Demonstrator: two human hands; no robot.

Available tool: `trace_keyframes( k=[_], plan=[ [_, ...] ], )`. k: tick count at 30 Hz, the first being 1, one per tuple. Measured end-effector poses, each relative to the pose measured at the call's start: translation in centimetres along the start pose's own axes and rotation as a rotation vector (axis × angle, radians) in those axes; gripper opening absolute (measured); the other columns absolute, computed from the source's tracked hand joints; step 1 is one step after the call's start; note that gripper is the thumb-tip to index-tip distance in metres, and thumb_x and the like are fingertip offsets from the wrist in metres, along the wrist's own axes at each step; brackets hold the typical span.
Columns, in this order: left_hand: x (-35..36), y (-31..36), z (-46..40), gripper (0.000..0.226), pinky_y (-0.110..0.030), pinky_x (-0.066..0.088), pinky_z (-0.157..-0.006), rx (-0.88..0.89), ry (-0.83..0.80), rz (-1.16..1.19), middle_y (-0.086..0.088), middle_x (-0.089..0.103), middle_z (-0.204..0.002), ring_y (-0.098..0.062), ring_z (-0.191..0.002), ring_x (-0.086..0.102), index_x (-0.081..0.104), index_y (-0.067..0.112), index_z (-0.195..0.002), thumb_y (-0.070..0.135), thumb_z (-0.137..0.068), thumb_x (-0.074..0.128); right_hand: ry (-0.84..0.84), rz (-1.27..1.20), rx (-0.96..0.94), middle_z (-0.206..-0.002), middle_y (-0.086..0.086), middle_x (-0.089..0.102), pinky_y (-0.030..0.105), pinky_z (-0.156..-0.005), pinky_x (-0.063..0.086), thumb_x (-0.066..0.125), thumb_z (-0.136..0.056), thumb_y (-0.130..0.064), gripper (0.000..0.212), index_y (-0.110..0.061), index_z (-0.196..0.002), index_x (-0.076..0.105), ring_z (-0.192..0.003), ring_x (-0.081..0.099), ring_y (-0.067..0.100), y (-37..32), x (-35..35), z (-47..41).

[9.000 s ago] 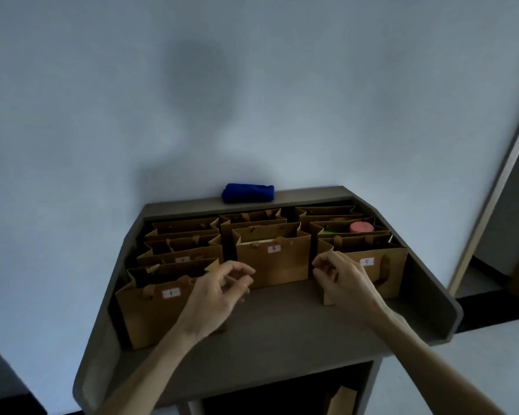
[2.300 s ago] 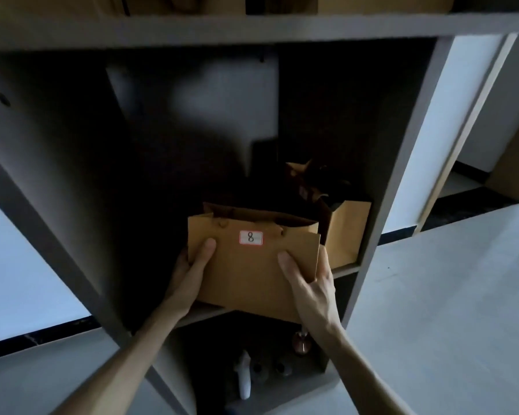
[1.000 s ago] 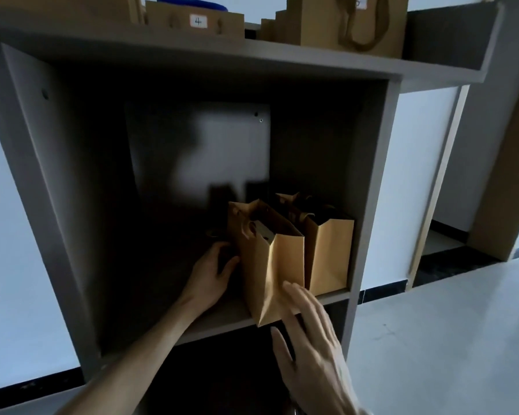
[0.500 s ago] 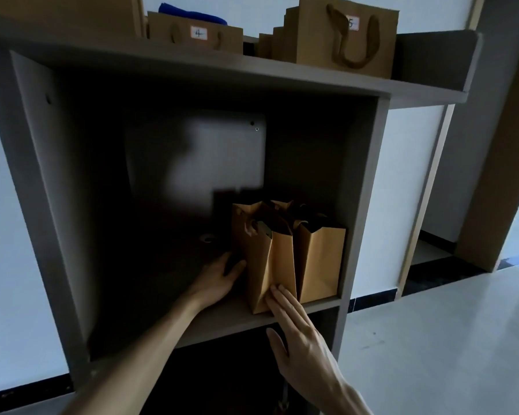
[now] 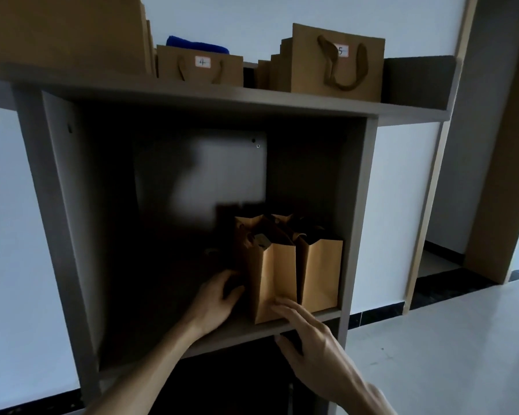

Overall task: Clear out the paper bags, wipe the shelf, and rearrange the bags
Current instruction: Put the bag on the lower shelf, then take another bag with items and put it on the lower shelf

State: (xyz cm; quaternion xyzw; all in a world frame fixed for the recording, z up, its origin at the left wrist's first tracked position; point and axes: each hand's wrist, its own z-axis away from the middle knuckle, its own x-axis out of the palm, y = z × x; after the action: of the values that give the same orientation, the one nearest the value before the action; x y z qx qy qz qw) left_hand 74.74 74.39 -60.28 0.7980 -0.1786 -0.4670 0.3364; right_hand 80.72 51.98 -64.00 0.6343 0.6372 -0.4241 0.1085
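Note:
Two brown paper bags stand side by side at the right end of the lower shelf [image 5: 231,333]. The nearer bag [image 5: 271,280] has its narrow side toward me, and a second bag [image 5: 319,274] stands against the right wall. My left hand [image 5: 216,298] rests flat against the near bag's left face, fingers apart. My right hand [image 5: 309,330] touches the bag's bottom front edge with spread fingers. On the top shelf [image 5: 252,98] stand more bags, among them number 4 [image 5: 200,67] and number 5 [image 5: 337,62]. A blue cloth [image 5: 197,44] lies behind bag 4.
The left part of the lower compartment is dark, and I see nothing standing there. A grey side panel [image 5: 352,220] closes the compartment on the right. Pale floor [image 5: 432,354] spreads to the right, with a wooden door frame [image 5: 435,175] beyond. Another dark compartment lies below.
The bag numbered 8 went from the top shelf to the lower shelf, turned sideways beside another bag. Since half a second ago my hands have barely shifted; the view has moved closer.

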Motion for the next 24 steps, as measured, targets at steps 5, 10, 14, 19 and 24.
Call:
trace_keyframes(
  k=[5,10,14,19,24],
  plan=[
    [-2.3,2.3,2.8,0.019,-0.016,0.048,-0.089,0.136,0.041,0.064,0.024,0.064,-0.103,0.008,-0.101,0.059,0.060,0.036,-0.110,0.028,-0.094,0.058,0.110,-0.039,0.031,-0.127,-0.029,0.050,0.016,-0.084,0.054,0.058,-0.097,-0.028,0.030,-0.033,-0.126,0.058,-0.106,0.062,0.002,-2.9,-5.7,-2.3],
    [-5.5,7.1,4.6,0.015,-0.020,0.052,-0.082,0.311,0.070,0.072,0.019,0.068,-0.096,-0.005,-0.096,0.065,0.066,0.034,-0.104,0.026,-0.094,0.058,0.336,-0.027,-0.107,-0.110,-0.021,0.062,0.018,-0.085,0.050,0.062,-0.094,-0.020,0.021,-0.024,-0.114,0.065,-0.105,0.062,0.002,-6.6,-10.3,-5.5],
    [-8.1,10.9,5.4,0.014,-0.025,0.053,-0.076,0.427,0.103,0.052,0.016,0.070,-0.091,-0.009,-0.091,0.068,0.069,0.031,-0.099,0.024,-0.093,0.058,0.450,-0.004,-0.221,-0.104,-0.012,0.066,0.019,-0.083,0.052,0.062,-0.093,-0.016,0.018,-0.017,-0.110,0.068,-0.101,0.064,0.005,-9.4,-14.0,-8.5],
    [-11.5,14.7,5.4,0.015,-0.024,0.053,-0.074,0.573,0.146,0.006,0.018,0.070,-0.091,-0.008,-0.091,0.068,0.069,0.028,-0.102,0.022,-0.093,0.059,0.562,0.046,-0.281,-0.100,-0.008,0.067,0.016,-0.083,0.049,0.063,-0.094,-0.013,0.017,-0.013,-0.110,0.068,-0.096,0.063,0.002,-11.5,-18.0,-12.4],
    [-14.6,18.6,4.8,0.016,-0.025,0.054,-0.071,0.616,0.117,0.032,0.018,0.070,-0.094,-0.006,-0.089,0.068,0.069,0.026,-0.104,0.018,-0.092,0.060,0.572,0.030,-0.251,-0.101,-0.004,0.068,0.014,-0.082,0.050,0.061,-0.094,-0.013,0.016,-0.011,-0.109,0.067,-0.095,0.064,0.006,-12.5,-21.6,-16.5]
  ],
)
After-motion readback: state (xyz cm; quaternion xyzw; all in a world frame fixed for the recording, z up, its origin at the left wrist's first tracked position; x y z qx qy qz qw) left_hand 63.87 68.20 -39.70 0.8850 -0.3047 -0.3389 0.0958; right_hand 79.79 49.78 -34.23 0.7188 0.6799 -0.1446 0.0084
